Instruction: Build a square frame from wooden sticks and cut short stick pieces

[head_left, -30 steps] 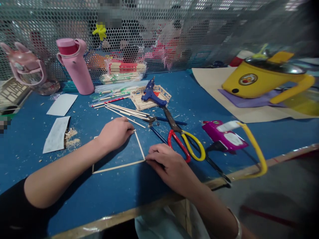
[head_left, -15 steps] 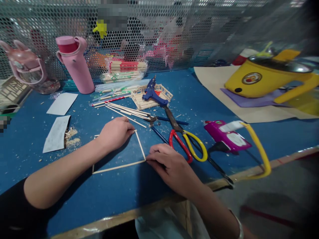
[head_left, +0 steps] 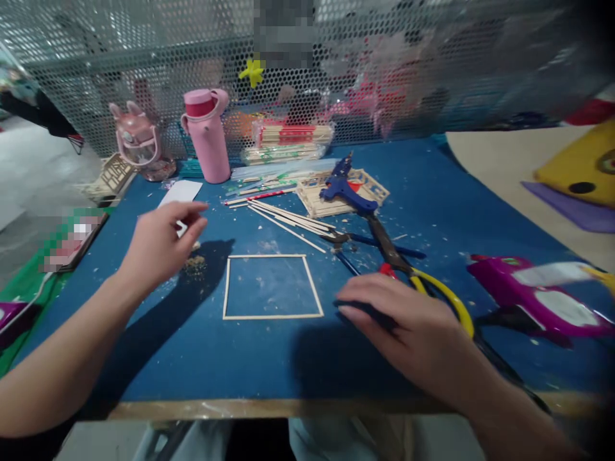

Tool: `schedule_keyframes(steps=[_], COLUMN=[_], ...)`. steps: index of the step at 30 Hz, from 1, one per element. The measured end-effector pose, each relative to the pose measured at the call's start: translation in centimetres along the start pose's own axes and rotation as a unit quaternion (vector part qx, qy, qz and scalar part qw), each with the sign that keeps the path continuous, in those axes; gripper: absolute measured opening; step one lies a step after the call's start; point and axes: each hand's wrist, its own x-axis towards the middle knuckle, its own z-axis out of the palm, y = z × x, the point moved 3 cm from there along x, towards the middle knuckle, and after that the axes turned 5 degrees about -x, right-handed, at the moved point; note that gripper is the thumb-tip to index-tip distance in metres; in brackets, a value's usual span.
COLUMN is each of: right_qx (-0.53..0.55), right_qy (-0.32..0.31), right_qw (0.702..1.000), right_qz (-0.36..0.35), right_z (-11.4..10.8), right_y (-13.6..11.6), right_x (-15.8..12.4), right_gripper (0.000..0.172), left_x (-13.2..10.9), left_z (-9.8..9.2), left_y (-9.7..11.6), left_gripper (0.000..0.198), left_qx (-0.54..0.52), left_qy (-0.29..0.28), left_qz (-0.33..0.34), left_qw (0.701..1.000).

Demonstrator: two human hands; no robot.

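Note:
A square frame of thin wooden sticks (head_left: 271,286) lies flat on the blue table (head_left: 269,358), with neither hand touching it. My left hand (head_left: 158,246) hovers to the left of the frame, fingers loosely apart and holding nothing, above a white paper slip (head_left: 181,192) and a little sawdust. My right hand (head_left: 408,326) rests low to the right of the frame, fingers stretched flat, beside the red and yellow scissors (head_left: 432,288).
Loose wooden sticks (head_left: 288,218), a blue glue gun (head_left: 348,189) on a stick model, a pink bottle (head_left: 206,134), packs of sticks (head_left: 288,137), a purple glue gun (head_left: 538,298) at the right, a mesh screen behind.
Both hands have let go of the stick frame's corners. My left hand rose and moved left; my right hand shifted right toward the scissors. The view swung left.

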Motion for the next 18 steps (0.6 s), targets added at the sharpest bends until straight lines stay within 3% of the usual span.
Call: schedule_keyframes(steps=[3,6,8,10,13,18], right_qx=[-0.031,-0.086,-0.123,-0.144,-0.149,-0.133], right_qy=[-0.053,-0.129,-0.176,-0.18,-0.183,-0.187], right_qw=[0.996,0.979,0.966,0.962,0.963,0.967], right_qz=[-0.07,-0.129,-0.144,-0.146,-0.13,-0.112], right_z=[-0.7,0.7,2.7,4.7,7.1,8.4], right_y=[-2.0,-4.3,-5.1,-5.2,-4.7,-3.9], right_x=[3.3,7.0,9.1,10.7,11.8,11.5], right_gripper=[0.016,0.016,0.017,0.018,0.022,0.024], left_x=[-2.2,-3.0,-3.3,-3.8,-4.9,-5.8], left_z=[1.7,3.1,3.3,3.0,2.9,3.4], left_y=[-1.5,-2.4,-2.7,-2.7,-2.3,-1.8], left_gripper=[0.033,0.045,0.063,0.09,0.121,0.123], left_qx=[-0.019,-0.022,-0.029,-0.034,-0.014,0.021], left_qy=[-0.077,-0.141,-0.182,-0.221,-0.275,-0.307], left_qz=[0.031,0.071,0.089,0.094,0.098,0.112], left_qw=[0.996,0.987,0.979,0.97,0.956,0.945])
